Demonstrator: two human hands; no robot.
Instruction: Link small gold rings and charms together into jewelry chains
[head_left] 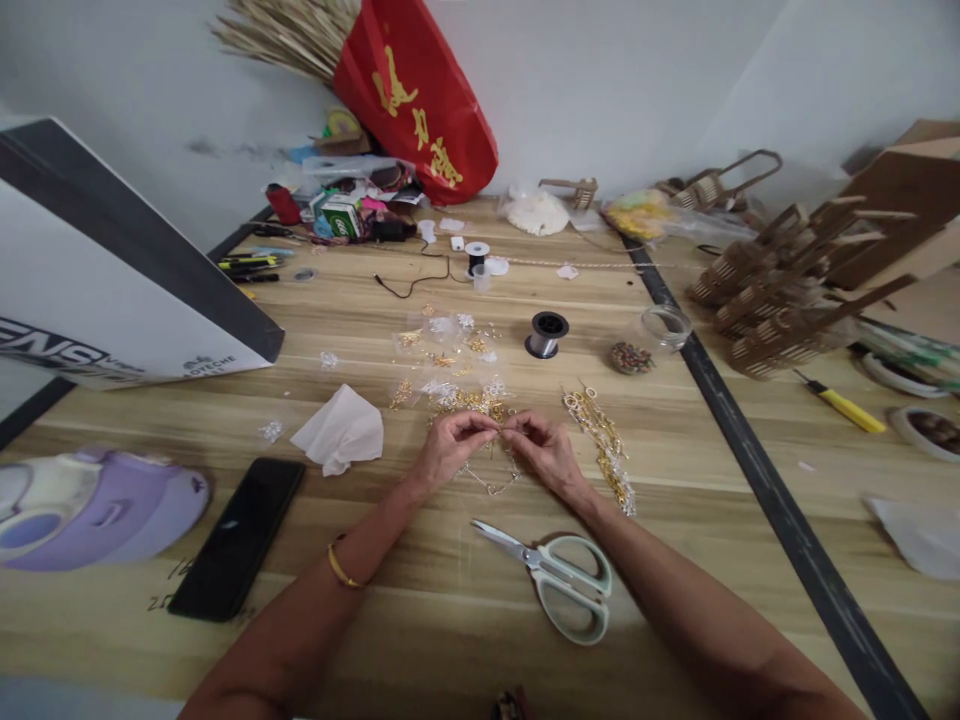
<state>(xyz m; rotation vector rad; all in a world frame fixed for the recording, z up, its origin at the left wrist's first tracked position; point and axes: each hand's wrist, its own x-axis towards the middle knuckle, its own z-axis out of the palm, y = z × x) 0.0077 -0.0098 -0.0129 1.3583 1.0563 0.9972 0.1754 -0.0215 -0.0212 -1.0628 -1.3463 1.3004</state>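
Note:
My left hand and my right hand meet over the wooden table, thumbs and fingertips pinched close together. A thin silvery beaded chain hangs in a loop from between them onto the tabletop; its upper ends are hidden by the fingers. Just beyond the fingertips lies a heap of small gold and silver jewellery findings. A bundle of gold and silver chains with rings rests to the right of my right hand. Scissors with pale green handles lie nearer me, between my forearms.
A dark wire spool and a glass jar with beads stand beyond my hands. Left are a crumpled tissue, a black phone and a large white box. Small woven baskets and a yellow cutter sit right.

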